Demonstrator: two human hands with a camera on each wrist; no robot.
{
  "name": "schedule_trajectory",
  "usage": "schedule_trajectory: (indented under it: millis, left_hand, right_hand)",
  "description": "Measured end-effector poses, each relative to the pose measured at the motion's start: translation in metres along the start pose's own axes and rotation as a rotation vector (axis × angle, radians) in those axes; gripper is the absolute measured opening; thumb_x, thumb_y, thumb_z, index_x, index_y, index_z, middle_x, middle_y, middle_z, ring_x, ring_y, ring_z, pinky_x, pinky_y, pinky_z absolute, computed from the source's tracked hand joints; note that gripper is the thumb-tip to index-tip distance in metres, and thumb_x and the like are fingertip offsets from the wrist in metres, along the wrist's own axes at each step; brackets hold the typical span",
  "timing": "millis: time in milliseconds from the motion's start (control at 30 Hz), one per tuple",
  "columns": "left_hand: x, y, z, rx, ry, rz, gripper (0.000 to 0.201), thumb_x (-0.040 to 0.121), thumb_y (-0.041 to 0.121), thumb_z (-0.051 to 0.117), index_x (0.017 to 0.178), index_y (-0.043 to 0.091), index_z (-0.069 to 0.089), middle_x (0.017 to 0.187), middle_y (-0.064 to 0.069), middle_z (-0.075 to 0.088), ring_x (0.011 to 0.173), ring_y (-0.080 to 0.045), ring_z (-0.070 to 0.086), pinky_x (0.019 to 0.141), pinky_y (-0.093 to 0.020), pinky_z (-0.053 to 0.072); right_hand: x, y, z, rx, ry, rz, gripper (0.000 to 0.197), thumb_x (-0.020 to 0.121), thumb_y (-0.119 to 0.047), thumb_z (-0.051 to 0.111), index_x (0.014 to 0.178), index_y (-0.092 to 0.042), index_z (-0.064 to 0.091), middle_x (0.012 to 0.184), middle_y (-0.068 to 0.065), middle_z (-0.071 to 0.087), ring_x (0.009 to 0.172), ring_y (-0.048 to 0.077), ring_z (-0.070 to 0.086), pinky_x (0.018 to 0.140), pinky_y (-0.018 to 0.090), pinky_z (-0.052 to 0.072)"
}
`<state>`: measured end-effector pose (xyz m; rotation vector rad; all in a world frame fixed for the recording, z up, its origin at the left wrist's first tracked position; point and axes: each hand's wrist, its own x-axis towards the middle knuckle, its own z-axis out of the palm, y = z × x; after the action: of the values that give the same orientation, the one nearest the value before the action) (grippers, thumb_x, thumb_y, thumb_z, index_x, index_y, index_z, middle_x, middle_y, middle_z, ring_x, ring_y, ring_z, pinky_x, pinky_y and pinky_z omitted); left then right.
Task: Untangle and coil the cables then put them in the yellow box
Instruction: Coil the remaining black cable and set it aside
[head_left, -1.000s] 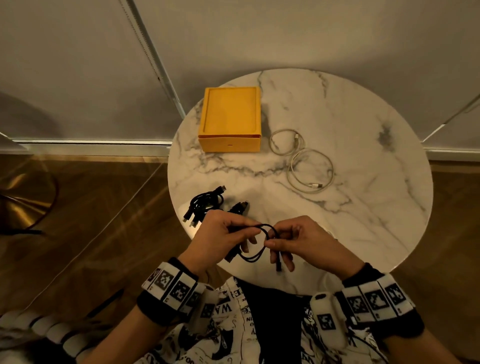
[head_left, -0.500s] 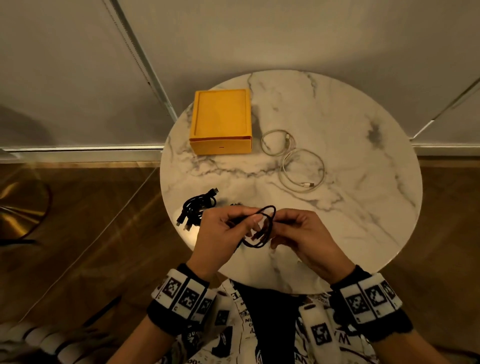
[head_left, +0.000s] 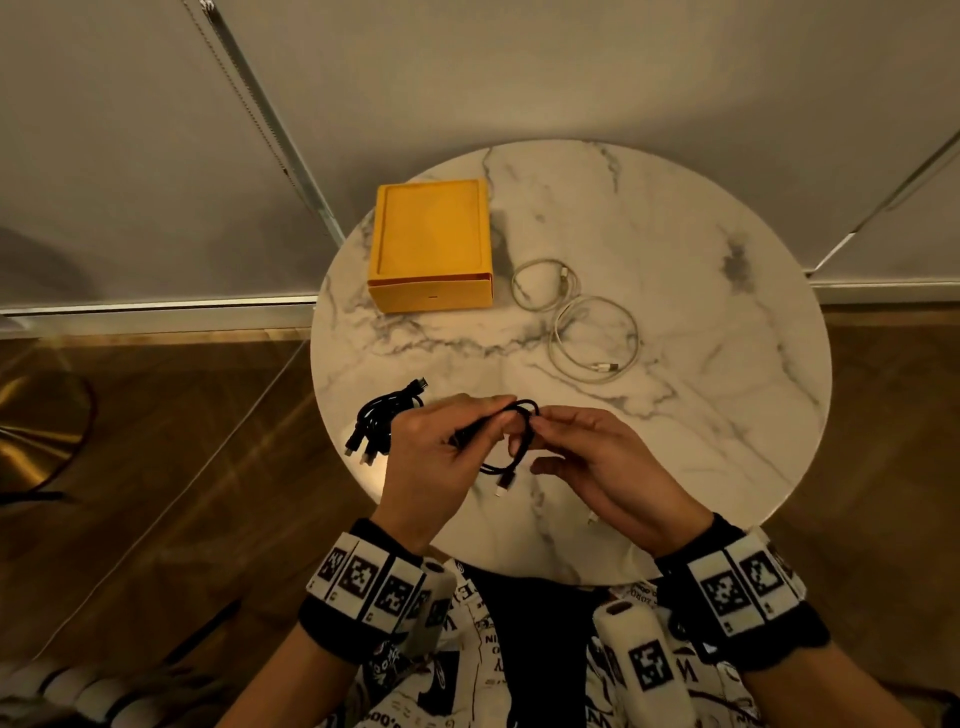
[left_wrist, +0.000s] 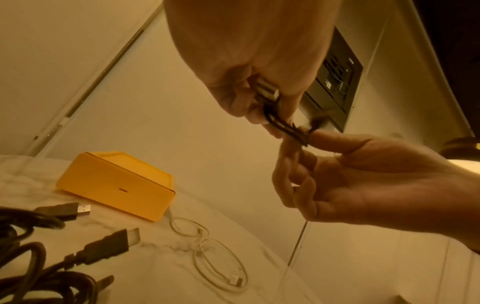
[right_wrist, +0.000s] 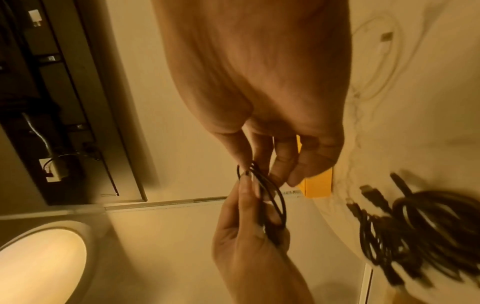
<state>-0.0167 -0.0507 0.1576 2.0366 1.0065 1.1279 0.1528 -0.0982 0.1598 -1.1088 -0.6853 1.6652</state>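
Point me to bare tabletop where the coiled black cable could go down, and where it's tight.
Free: the marble table's right half, right of the white cable loops, and the strip between the yellow box and the hands. Tight: near-left edge, where the black cable bundle lies beside the left hand, and right beside the box, by the loops.

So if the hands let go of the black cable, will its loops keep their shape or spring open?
Probably they spring open: the black cable is thin, and only the left hand and right hand pinch its loops together. It seems floppy, since one end hangs down. It looks light, held by fingertips alone.
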Motion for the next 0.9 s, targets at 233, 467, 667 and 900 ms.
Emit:
schedule_trajectory:
  millis: [233, 467, 667, 900]
  left_hand:
    - [0.006, 0.002, 0.001, 0.005, -0.018, 0.053, 0.015, 0.087, 0.011, 0.069, 0.099, 0.004, 0.075, 0.074, -0.004, 0.07, 0.065, -0.009, 0.061, 0.063, -0.021, 0.049]
    - [0.0, -0.001, 0.008, -0.114, -0.095, -0.08, 0.012, 0.087, 0.011, 0.07, 0.097, 0.007, 0.076, 0.077, 0.009, 0.069, 0.069, -0.003, 0.064, 0.065, -0.024, 0.052]
    - [-0.003, -0.002, 0.009, -0.253, -0.095, -0.243, 0.009, 0.09, 0.012, 0.067, 0.093, 0.006, 0.073, 0.065, 0.001, 0.065, 0.06, -0.012, 0.062, 0.061, -0.025, 0.049]
    - [-0.005, -0.009, -0.004, -0.539, -0.259, -0.664, 0.029, 0.087, 0.03, 0.058, 0.104, 0.008, 0.068, 0.073, -0.006, 0.07, 0.058, -0.02, 0.063, 0.045, -0.026, 0.046]
  right_hand:
    - [-0.005, -0.004, 0.007, 0.058, -0.042, -0.069, 0.023, 0.088, -0.012, 0.056, 0.105, 0.003, 0.059, 0.063, 0.008, 0.056, 0.062, 0.015, 0.052, 0.064, 0.019, 0.045]
    - [-0.012, 0.0, 0.002, -0.358, 0.192, -0.104, 0.006, 0.088, -0.001, 0.065, 0.093, 0.0, 0.063, 0.084, 0.014, 0.075, 0.07, 0.03, 0.073, 0.06, 0.032, 0.058]
    - [-0.012, -0.013, -0.001, -0.342, 0.042, 0.071, 0.013, 0.091, -0.003, 0.061, 0.09, 0.008, 0.068, 0.08, 0.016, 0.073, 0.051, 0.026, 0.065, 0.041, 0.027, 0.048]
    - [-0.005, -0.024, -0.006, -0.187, 0.072, 0.099, 0.013, 0.09, -0.003, 0.059, 0.088, 0.009, 0.065, 0.081, 0.028, 0.07, 0.064, 0.032, 0.071, 0.053, 0.028, 0.057]
